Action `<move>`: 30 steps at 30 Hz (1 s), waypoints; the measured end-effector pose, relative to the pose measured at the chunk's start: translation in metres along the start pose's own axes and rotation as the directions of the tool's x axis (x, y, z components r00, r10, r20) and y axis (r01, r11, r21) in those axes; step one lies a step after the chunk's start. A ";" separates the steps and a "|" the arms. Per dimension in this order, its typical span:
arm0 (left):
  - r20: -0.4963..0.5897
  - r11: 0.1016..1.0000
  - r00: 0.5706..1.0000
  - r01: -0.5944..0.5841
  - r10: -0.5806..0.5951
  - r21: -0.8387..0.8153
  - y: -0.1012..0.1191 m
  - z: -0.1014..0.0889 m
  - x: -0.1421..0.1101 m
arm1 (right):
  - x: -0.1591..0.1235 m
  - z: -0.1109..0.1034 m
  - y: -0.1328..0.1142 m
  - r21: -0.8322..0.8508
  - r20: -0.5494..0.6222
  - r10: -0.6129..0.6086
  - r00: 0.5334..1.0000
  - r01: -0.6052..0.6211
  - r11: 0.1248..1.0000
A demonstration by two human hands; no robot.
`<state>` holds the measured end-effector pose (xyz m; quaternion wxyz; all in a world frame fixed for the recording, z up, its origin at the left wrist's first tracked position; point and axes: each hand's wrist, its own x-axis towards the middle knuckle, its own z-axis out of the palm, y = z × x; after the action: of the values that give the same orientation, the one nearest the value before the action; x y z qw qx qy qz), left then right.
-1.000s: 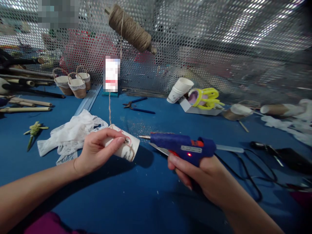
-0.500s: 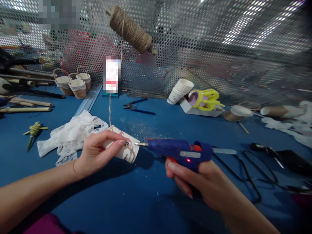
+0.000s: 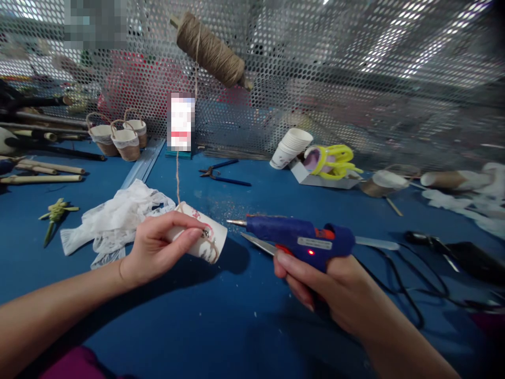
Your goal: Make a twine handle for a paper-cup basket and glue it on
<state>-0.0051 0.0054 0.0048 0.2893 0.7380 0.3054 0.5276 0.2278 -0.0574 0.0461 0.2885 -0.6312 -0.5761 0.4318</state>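
My left hand [image 3: 161,245] grips a white printed paper cup [image 3: 219,237] lying on its side, its open or base end facing right; I cannot tell which. Thumb and index finger press a strand of twine [image 3: 178,176] against the cup's wall. From there the twine runs up to a brown spool [image 3: 211,50]. Wrapped around the handle of a blue glue gun [image 3: 292,234] with a lit red light, my right hand [image 3: 315,279] keeps its metal nozzle just right of the cup, apart from it. Behind the gun a pointed metal blade [image 3: 258,243] shows partly.
White lace [image 3: 118,218] lies beyond my left wrist. Blue-handled pliers [image 3: 221,172] rest behind the cup. Stacked paper cups [image 3: 291,147] and yellow-handled scissors [image 3: 335,162] stand farther right. Small twine-wrapped baskets [image 3: 126,145] stand at the back left. A black cord [image 3: 414,305] trails at right.
The glue gun's nozzle came left to the cup's edge half a second ago, and has since drawn back right and slightly up. My left hand and the cup have stayed nearly still.
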 end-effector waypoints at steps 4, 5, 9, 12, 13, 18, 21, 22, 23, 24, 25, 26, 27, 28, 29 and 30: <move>0.032 0.997 0.997 -0.072 0.071 0.013 -0.003 -0.001 0.001 | -0.008 0.000 -0.002 -0.036 -0.056 -0.034 0.998 0.032 0.999; 0.039 0.995 0.995 -0.095 0.094 0.012 -0.004 -0.001 0.001 | -0.009 0.000 -0.003 -0.037 -0.067 -0.031 0.997 0.028 0.999; 0.066 0.989 0.987 -0.148 0.149 -0.012 -0.007 0.000 0.001 | -0.012 0.000 -0.003 -0.048 -0.093 -0.029 0.995 0.024 0.999; 0.076 0.989 0.986 -0.147 0.148 -0.012 -0.008 0.000 0.000 | -0.013 0.000 -0.003 -0.065 -0.102 -0.027 0.994 0.020 0.998; 0.075 0.989 0.986 -0.149 0.149 -0.007 -0.008 0.000 0.000 | -0.013 0.000 -0.002 -0.067 -0.100 -0.028 0.995 0.021 0.997; 0.067 0.987 0.985 -0.160 0.159 0.003 -0.008 0.000 0.001 | -0.013 0.000 -0.001 -0.078 -0.092 -0.029 0.995 0.021 0.997; 0.069 0.987 0.985 -0.158 0.158 0.000 -0.008 0.001 0.001 | -0.012 0.000 -0.001 -0.108 -0.093 -0.039 0.995 0.029 0.994; 0.068 0.987 0.985 -0.160 0.160 0.001 -0.008 0.001 0.001 | -0.012 0.000 -0.001 -0.110 -0.095 -0.043 0.994 0.033 0.993; 0.067 0.987 0.984 -0.164 0.163 0.001 -0.008 0.000 0.001 | -0.012 0.000 -0.001 -0.110 -0.099 -0.045 0.994 0.034 0.993; 0.068 0.986 0.984 -0.166 0.166 0.000 -0.008 0.000 0.001 | -0.012 0.000 -0.001 -0.109 -0.104 -0.043 0.994 0.031 0.994; 0.068 0.986 0.983 -0.168 0.168 0.000 -0.008 0.000 0.001 | -0.012 0.000 -0.001 -0.110 -0.109 -0.038 0.993 0.026 0.994; 0.069 0.986 0.983 -0.169 0.169 0.000 -0.008 0.000 0.001 | -0.012 -0.001 -0.002 -0.115 -0.111 -0.033 0.993 0.020 0.993; 0.070 0.986 0.983 -0.167 0.167 -0.002 -0.008 0.000 0.001 | -0.012 -0.001 -0.002 -0.122 -0.111 -0.030 0.993 0.016 0.992; 0.072 0.987 0.984 -0.164 0.163 -0.004 -0.007 0.000 0.001 | -0.013 -0.001 -0.002 -0.129 -0.108 -0.029 0.994 0.015 0.992; 0.072 0.987 0.985 -0.159 0.159 -0.005 -0.007 0.000 0.001 | -0.013 -0.001 -0.002 -0.134 -0.103 -0.031 0.994 0.017 0.991; 0.071 0.988 0.986 -0.153 0.153 -0.005 -0.007 0.000 0.001 | -0.013 -0.001 -0.002 -0.138 -0.098 -0.032 0.995 0.018 0.990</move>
<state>-0.0056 0.0109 -0.0002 0.2584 0.7776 0.2372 0.5218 0.2285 -0.0693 0.0513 0.2785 -0.6631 -0.5970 0.3554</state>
